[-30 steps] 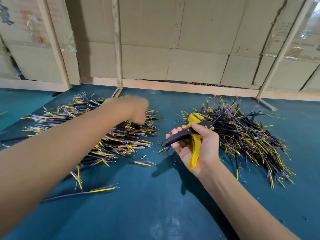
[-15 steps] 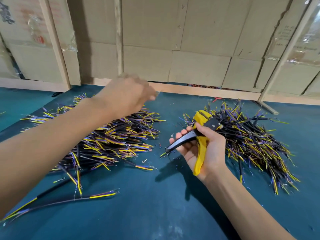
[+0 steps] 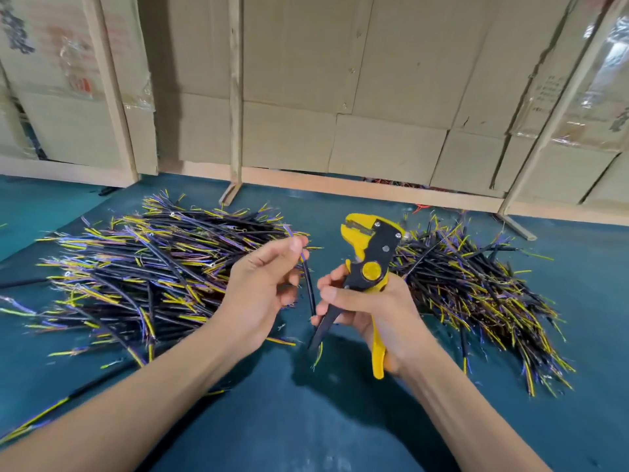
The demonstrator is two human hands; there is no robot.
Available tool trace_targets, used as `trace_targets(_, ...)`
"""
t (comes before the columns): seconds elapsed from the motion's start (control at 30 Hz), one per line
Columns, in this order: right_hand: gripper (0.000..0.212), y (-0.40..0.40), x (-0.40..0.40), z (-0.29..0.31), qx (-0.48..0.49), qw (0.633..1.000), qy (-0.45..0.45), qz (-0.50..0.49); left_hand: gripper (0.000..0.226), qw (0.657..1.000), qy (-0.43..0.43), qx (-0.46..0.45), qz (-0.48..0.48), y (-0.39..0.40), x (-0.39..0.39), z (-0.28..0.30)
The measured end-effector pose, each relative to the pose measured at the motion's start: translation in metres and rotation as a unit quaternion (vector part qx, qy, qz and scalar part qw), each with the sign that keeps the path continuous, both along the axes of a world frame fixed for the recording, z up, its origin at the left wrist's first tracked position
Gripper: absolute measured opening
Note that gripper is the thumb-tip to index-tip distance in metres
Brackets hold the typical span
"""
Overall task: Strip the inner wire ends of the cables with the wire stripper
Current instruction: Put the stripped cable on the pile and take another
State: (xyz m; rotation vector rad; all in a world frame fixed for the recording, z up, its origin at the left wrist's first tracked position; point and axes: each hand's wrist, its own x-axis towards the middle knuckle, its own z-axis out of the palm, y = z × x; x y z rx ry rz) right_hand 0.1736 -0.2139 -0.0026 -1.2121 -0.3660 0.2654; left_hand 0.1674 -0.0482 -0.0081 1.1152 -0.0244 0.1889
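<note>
You are risking a nicked or missed strand here: the cable is hanging loose just left of the wire stripper, so its frayed ends may be wandering off the blades. Your left hand is pinching the cable's top; your right hand is gripping the stripper's handles. The cable is looking thin and black, yellow and purple strands trailing below the stripper.

Cable piles lay left & right of the gripped wire stripper; cardboard boxes stood behind.
</note>
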Motion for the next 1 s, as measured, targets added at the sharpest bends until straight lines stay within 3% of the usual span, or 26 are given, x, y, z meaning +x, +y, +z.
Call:
trace_targets(0.1,0.019,0.002,-0.002,0.001,-0.013,1.0,-0.009,-0.011,0.017,0.998,-0.027,-0.043,-0.031,0.001,-0.004,0.0)
trace_targets(0.3,0.018,-0.001,-0.002,0.003,-0.073,0.997,-0.031,0.002,0.027,0.996,-0.068,0.043,-0.045,-0.004,-0.013,0.002)
trace_targets(0.57,0.021,0.001,-0.006,0.003,0.014,0.995,-0.025,0.095,0.008,0.991,-0.106,0.006,-0.086,-0.001,-0.023,0.008)
trace_targets(0.67,0.015,0.004,-0.008,0.005,0.021,0.995,-0.008,0.099,0.011,0.989,-0.122,0.011,-0.086,0.0,-0.021,0.01)
trace_targets(0.8,0.013,0.006,-0.005,0.004,0.092,0.992,0.071,0.055,0.029,0.978,-0.117,0.147,-0.086,0.008,-0.014,0.011)
trace_targets(0.93,0.018,0.002,0.001,0.005,0.104,0.988,0.118,-0.003,0.024,0.957,-0.076,0.254,-0.12,0.021,-0.008,0.01)
trace_targets(1.0,0.022,-0.002,0.004,0.005,0.091,0.988,0.119,-0.032,0.02,0.945,-0.038,0.269,-0.184,0.026,-0.007,0.007)
